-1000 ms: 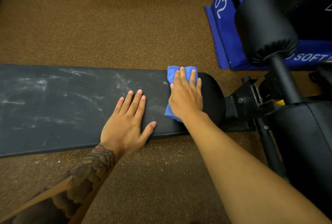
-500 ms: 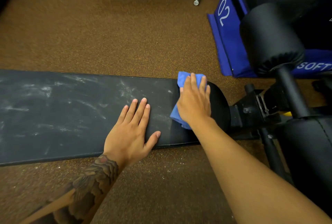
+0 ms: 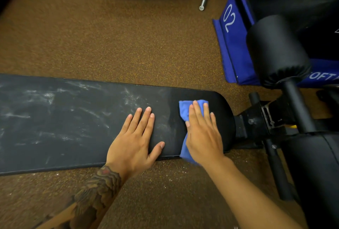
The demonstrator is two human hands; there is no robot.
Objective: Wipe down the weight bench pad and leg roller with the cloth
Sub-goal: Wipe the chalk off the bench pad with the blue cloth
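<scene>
We press cloth on pad end, right hand flat; left hand flat on pad. Rest streaky, roller prob. undone.

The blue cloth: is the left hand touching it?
Apart. The head view shows bare pad between the left hand and the cloth under the right hand.

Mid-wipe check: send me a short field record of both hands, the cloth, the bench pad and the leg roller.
left hand: open, flat on the bench pad, holding nothing
right hand: fingers straight, pressing the blue cloth near the pad's rounded end
blue cloth: bunched, overhanging the pad's near edge
bench pad: whitish smears across its left part; darker by the cloth
leg roller: past the pad's end, no hand on it
</scene>
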